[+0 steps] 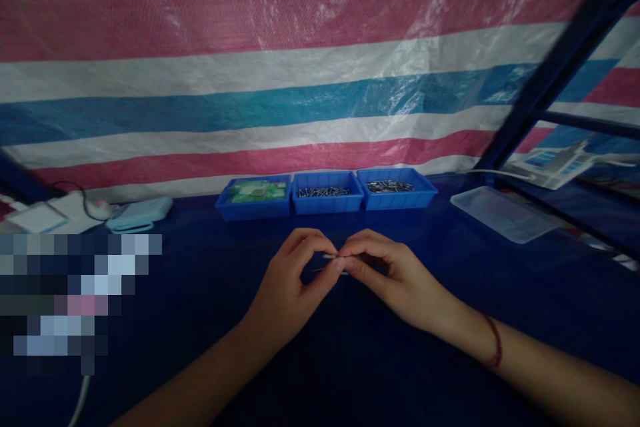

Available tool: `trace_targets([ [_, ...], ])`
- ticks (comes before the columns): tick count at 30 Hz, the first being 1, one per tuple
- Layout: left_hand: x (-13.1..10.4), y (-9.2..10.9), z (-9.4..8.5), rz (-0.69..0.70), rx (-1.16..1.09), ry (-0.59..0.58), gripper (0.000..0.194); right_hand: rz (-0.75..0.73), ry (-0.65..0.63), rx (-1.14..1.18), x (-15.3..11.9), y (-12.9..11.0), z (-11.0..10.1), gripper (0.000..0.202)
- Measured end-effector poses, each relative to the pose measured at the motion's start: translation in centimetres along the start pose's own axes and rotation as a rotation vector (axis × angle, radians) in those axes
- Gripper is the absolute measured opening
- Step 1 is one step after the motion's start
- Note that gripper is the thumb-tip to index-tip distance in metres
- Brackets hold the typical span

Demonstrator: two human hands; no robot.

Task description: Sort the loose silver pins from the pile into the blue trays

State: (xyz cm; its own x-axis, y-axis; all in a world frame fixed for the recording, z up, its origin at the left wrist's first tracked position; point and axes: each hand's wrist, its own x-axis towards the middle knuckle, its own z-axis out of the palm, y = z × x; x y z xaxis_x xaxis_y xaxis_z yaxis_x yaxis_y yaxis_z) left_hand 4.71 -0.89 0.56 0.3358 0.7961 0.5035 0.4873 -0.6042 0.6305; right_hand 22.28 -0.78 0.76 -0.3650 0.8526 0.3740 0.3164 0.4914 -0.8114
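Observation:
My left hand (295,273) and my right hand (395,273) meet fingertip to fingertip over the dark blue table. Both are pinched on small, thin, pale pieces (329,256) whose shape is mostly hidden by the fingers. Beyond them stand three blue bins in a row. The left bin (254,211) holds green and clear packets; the middle bin (327,204) and the right bin (400,200) hold small metal parts. A dark red band circles my right wrist.
A translucent lid (505,213) lies on the table (320,373) at the right. A light blue case (140,213) and a white box with a cable are at the left. Striped sheeting (280,100) hangs behind, between dark frame posts. Part of the left side is pixelated.

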Motion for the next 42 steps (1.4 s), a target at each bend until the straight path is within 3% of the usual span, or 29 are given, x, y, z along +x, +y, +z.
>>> trace_targets([
  [2, 0.0, -0.1, 0.1, -0.072, 0.01, -0.013, 0.007, -0.042, -0.018, -0.058, 0.2, -0.1, -0.4, 0.017],
  [4, 0.0, -0.4, 0.2, -0.155, 0.03, -0.037, 0.014, -0.082, 0.059, -0.181, 0.8, 0.1, -1.4, 0.018],
  [9, -0.1, -1.2, 0.3, -0.113, 0.216, -0.163, 0.022, -0.083, 0.575, -0.644, 3.5, 3.1, -6.1, 0.023],
  [10, -0.2, -1.3, 0.2, -0.095, 0.266, -0.194, 0.024, -0.065, 0.613, -0.729, 4.0, 3.9, -7.0, 0.025],
  [15, -0.3, -1.9, 0.0, -0.058, 0.438, -0.298, 0.033, 0.038, 0.53, -0.917, 4.8, 7.0, -8.9, 0.033],
  [20, -0.2, -2.0, -0.2, -0.042, 0.439, -0.326, 0.019, 0.003, 0.47, -0.867, 4.0, 5.9, -7.5, 0.026],
  [28, 0.0, -1.9, -0.1, -0.073, 0.439, -0.326, 0.013, -0.024, -0.034, -0.612, 2.1, 3.2, -3.2, 0.019],
  [32, 0.0, -2.1, 0.0, -0.074, 0.432, -0.311, 0.016, -0.105, -0.193, -0.508, 1.3, 2.2, -1.3, 0.018],
  [37, 0.0, -1.6, 0.4, -0.053, 0.228, -0.194, 0.015, -0.176, -0.191, -0.418, 0.8, 1.6, -0.3, 0.017],
  [42, -0.1, -0.8, 0.6, -0.15, -0.095, -0.019, 0.013, -0.128, -0.108, -0.192, 0.6, 1.0, -0.2, 0.021],
])
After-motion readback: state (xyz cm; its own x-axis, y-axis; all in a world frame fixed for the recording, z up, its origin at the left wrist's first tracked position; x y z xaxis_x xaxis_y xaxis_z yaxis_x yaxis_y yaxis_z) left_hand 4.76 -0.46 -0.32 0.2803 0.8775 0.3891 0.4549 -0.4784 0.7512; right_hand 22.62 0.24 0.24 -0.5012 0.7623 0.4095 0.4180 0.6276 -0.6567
